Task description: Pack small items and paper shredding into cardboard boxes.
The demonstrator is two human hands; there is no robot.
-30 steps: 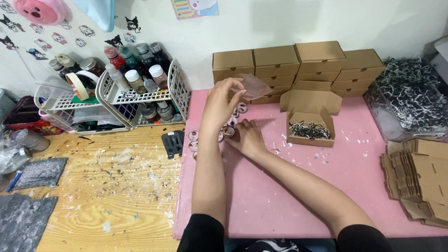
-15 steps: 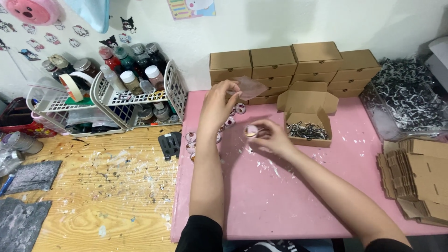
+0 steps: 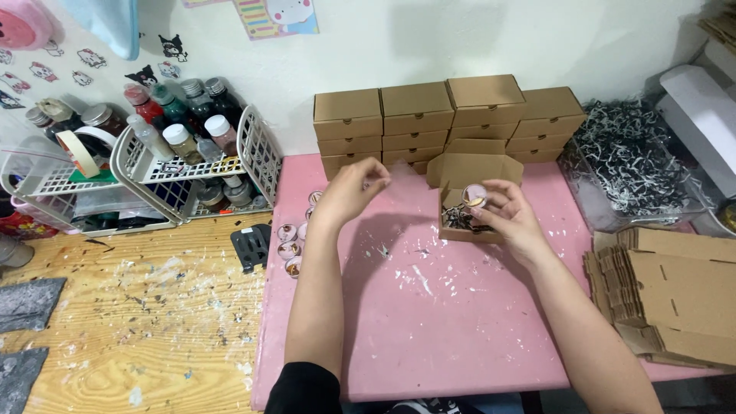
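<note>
While your right hand [image 3: 512,211] pinches a small round tin [image 3: 474,196] over the open box [image 3: 469,201], your left hand [image 3: 354,188] grips a clear plastic bag [image 3: 395,184] just beside it.

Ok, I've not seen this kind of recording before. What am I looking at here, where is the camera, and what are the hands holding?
No machine here: a person works with two bare hands, filmed by a camera worn on their head and looking down. The right hand holds a small round pink-lidded tin over an open cardboard box that has dark shredded paper inside. The left hand pinches a thin clear film; what it is exactly I cannot tell. They work on a pink mat on a wooden table. More small tins lie at the mat's left edge, closed boxes are stacked at the wall, flat unfolded boxes lie on the right, and baskets of bottles stand on the left.
</note>
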